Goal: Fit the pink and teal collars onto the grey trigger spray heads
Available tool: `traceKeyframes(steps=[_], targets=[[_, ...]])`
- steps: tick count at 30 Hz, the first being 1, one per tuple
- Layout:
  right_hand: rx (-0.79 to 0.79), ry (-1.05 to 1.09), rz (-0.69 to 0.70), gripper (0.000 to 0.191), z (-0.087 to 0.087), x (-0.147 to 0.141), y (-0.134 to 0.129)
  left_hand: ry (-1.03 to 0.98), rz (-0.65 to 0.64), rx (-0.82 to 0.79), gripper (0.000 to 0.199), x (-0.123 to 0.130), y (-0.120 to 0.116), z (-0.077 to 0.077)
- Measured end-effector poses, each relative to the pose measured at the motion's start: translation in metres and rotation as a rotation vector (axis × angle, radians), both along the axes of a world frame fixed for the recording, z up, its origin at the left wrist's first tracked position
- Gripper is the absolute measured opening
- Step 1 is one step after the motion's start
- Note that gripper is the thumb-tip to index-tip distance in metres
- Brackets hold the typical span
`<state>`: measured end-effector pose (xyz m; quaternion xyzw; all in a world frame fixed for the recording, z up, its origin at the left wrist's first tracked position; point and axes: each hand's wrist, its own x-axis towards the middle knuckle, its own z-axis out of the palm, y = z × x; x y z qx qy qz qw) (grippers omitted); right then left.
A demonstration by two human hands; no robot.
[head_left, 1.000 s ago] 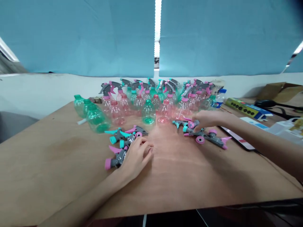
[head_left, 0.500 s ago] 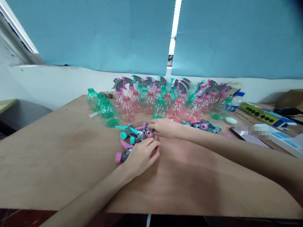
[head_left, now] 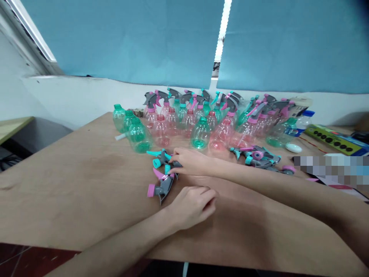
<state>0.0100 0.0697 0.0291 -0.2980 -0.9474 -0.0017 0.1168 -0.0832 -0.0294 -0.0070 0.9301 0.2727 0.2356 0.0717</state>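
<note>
My right hand [head_left: 188,161] reaches in from the right, its fingers closed round a grey and teal spray head [head_left: 174,167] in a small group of spray heads. My left hand [head_left: 197,206] is nearer the front edge, its fingers curled together; whatever they might hold is hidden. Left of it lies a pink-collared spray head [head_left: 162,188] on the table. A teal-collared one [head_left: 158,159] rests behind that, left of my right fingertips. Beyond my right forearm, more spray heads [head_left: 263,156] are piled.
Green bottles without heads [head_left: 138,134] and open pink bottles [head_left: 161,130] stand behind my hands. Bottles with spray heads [head_left: 230,107] line the back. At the right are a white oval object [head_left: 293,148] and a green-yellow box [head_left: 331,138].
My left hand has drawn away from the spray heads, to the right and nearer the front edge. My right hand has moved onto the small group. The view has shifted slightly.
</note>
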Motion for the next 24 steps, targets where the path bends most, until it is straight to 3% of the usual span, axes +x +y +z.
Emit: traceKeyframes(steps=[7,14,18,21,24], targets=[[-0.027,-0.030,-0.061,0.048,-0.004,-0.013,-0.003,0.019,0.017,-0.052,0.009,0.000,0.001,0.004],[-0.068,-0.042,-0.021,0.046,0.001,-0.008,-0.009,-0.011,0.026,-0.075,0.014,-0.002,0.005,0.004],[-0.185,0.137,-0.012,0.041,0.009,0.017,-0.019,-0.055,0.061,-0.076,0.014,-0.003,0.006,0.003],[-0.262,0.353,-0.093,0.032,0.013,0.051,-0.028,-0.078,0.042,-0.121,0.014,-0.002,0.003,0.004],[-0.300,0.434,-0.197,0.030,0.013,0.085,-0.032,-0.100,-0.027,-0.124,0.017,0.001,0.001,0.006]])
